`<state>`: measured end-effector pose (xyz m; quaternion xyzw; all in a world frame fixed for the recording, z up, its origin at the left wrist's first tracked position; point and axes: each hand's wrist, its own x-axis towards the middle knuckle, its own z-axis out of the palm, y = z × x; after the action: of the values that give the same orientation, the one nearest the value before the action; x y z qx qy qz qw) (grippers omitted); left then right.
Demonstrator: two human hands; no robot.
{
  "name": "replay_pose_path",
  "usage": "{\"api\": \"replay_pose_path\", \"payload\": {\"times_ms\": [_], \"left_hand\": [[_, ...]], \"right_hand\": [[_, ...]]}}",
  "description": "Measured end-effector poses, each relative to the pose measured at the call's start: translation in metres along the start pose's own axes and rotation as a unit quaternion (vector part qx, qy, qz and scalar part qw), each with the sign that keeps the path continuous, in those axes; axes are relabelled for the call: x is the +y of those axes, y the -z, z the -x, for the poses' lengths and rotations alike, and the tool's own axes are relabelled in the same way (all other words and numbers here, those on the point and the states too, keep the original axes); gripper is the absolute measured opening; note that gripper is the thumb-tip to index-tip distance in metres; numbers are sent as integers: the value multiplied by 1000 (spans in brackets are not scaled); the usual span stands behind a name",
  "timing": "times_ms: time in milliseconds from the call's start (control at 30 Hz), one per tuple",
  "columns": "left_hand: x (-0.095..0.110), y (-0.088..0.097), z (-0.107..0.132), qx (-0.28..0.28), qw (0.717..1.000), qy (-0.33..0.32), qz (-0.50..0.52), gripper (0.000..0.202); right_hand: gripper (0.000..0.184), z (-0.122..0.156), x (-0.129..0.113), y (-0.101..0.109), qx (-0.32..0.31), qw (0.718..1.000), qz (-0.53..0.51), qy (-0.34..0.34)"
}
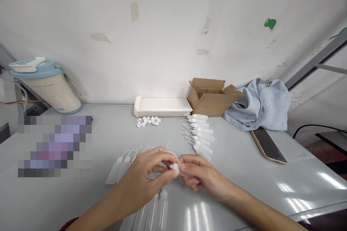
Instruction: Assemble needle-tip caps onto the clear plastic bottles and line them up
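My left hand (143, 180) and my right hand (199, 175) meet low in the middle of the view, both pinched on one small translucent squeeze bottle (177, 168). My left fingertips grip its white cap with a thin curved tube; my right hand wraps the body. Several like bottles with tubes (121, 168) lie in a row just left of my left hand, and others (151, 211) lie under my wrists. Another row of bottles (202, 133) lies beyond my right hand. A cluster of loose white caps (148, 121) sits further back.
A stack of white trays (162, 107) and an open cardboard box (211, 97) stand against the wall. A light blue cloth bag (260, 106) and a flat tablet (268, 146) lie at right. A blue-lidded bucket (51, 86) stands at far left on the grey table (257, 180).
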<state>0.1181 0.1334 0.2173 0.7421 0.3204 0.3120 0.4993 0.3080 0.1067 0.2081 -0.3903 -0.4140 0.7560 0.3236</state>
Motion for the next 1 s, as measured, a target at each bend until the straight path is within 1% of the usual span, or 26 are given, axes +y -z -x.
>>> {"api": "replay_pose_path", "payload": {"times_ms": [33,100,167,200,267,367,400,433,467,500,567,633,667,700,767,867,933,1000], "left_hand": [[2,0,0,7,1000,26,-2,10],[4,0,1,4,998,67,-22,14],[4,0,3,-25,995,94,-34,18],[4,-1,4,-39,994,96,-42,18],[0,-2,6,-41,994,67,-80,15],[-7,-3,7,-12,986,-45,-161,10],[-8,-4,7,-6,982,-76,-174,11],[-9,-4,7,-2,979,-94,-180,12],[-9,-4,7,4,979,-96,-179,12],[-8,-4,7,9,981,-85,-176,10],[-4,-4,6,11,985,-37,-168,8],[0,-3,6,-5,985,-5,-173,18],[2,-4,6,-14,984,-2,-180,22],[2,-4,6,-21,982,-4,-189,25],[-1,-5,7,-21,979,-21,-201,24],[-10,-7,9,-9,975,-79,-207,17],[-14,-9,10,-4,970,-119,-213,16],[-14,-9,10,3,968,-130,-214,15]], "right_hand": [[32,0,0,0,-3,1000,4,2],[31,0,1,-1,-5,1000,14,5],[32,0,2,-1,-5,1000,21,2],[33,0,2,-1,-5,1000,20,-2],[36,-1,2,-1,-7,1000,12,-12],[39,-1,1,0,0,1000,-4,-20],[39,-2,0,0,3,1000,-7,-21],[39,-2,0,0,4,1000,-9,-21],[39,-1,-1,0,6,1000,-10,-21],[39,-1,-1,-1,7,1000,-8,-18],[39,0,-3,-3,12,1000,3,-9],[38,1,-3,-4,18,1000,22,0],[38,2,-4,-5,20,999,28,3],[38,2,-4,-5,20,999,33,4],[39,2,-5,-4,15,999,35,0],[38,2,-5,-1,9,999,37,-8],[37,1,-5,1,6,999,38,-12],[37,1,-5,1,1,999,37,-14]]}}
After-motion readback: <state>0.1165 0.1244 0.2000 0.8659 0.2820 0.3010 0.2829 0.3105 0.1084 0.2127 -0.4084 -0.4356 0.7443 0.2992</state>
